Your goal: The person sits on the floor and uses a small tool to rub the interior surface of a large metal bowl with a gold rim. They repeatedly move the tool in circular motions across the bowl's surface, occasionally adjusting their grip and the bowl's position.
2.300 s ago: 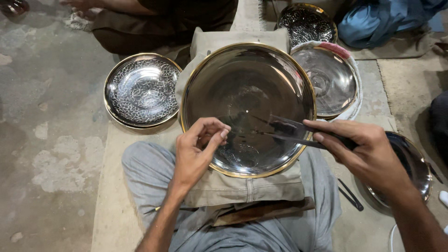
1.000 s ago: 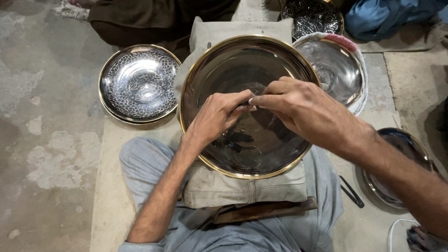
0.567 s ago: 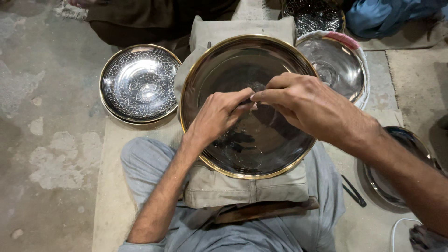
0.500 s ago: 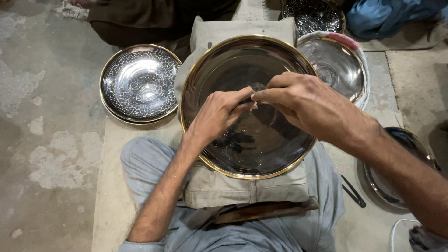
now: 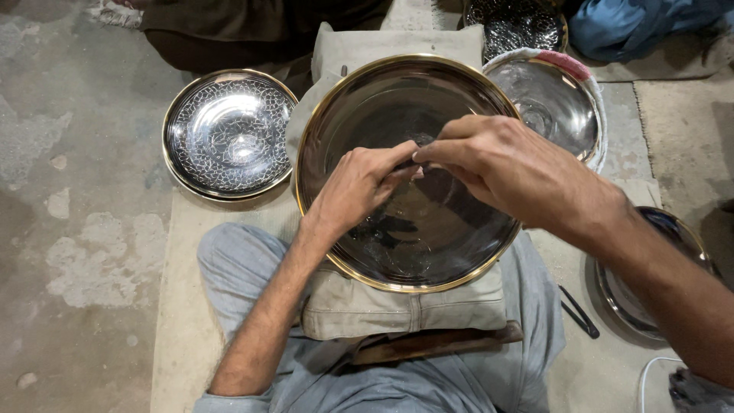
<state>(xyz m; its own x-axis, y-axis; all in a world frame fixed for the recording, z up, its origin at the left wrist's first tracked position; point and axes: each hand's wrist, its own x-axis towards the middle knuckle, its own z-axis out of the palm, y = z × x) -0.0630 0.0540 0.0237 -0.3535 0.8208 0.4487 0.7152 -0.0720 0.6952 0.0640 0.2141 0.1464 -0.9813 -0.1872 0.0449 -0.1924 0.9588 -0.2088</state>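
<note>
The fingers (image 5: 397, 157) of the left hand (image 5: 355, 191) were drawn narrow, thumb and forefinger tips pinched together and meeting the fingertips of the right hand (image 5: 512, 172) just above the middle of the large dish (image 5: 344, 122). The right fingers (image 5: 443, 153) were likewise pinched close. Something small seemed to be nipped where the two sets of tips met, but it was too small and too hidden to tell what, or which hand held it.

Both hands hovered over the large dish, a round, dark, polished metal one with a gold-coloured rim, the left wrist crossing its edge at about 8 o'clock and the right forearm crossing at about 4 o'clock. The dish sat tilted on a beige cushion (image 5: 397, 317) resting in the person's lap, and a brown wooden piece (image 5: 436, 344) showed beneath the cushion's near edge.

At 9 o'clock from the large dish, a smaller patterned plate (image 5: 228, 131) with a crackled silver design lay on the floor (image 5: 69, 229). At 2 o'clock a plain shiny bowl (image 5: 547, 103) touched the large dish's rim, and beyond it, at 1 o'clock, part of another patterned plate (image 5: 516, 23) showed. At 4 o'clock, a further dish (image 5: 673, 237) lay partly hidden under the right forearm, with a thin dark tool (image 5: 577, 312) just beside it on the mat (image 5: 180, 306).
</note>
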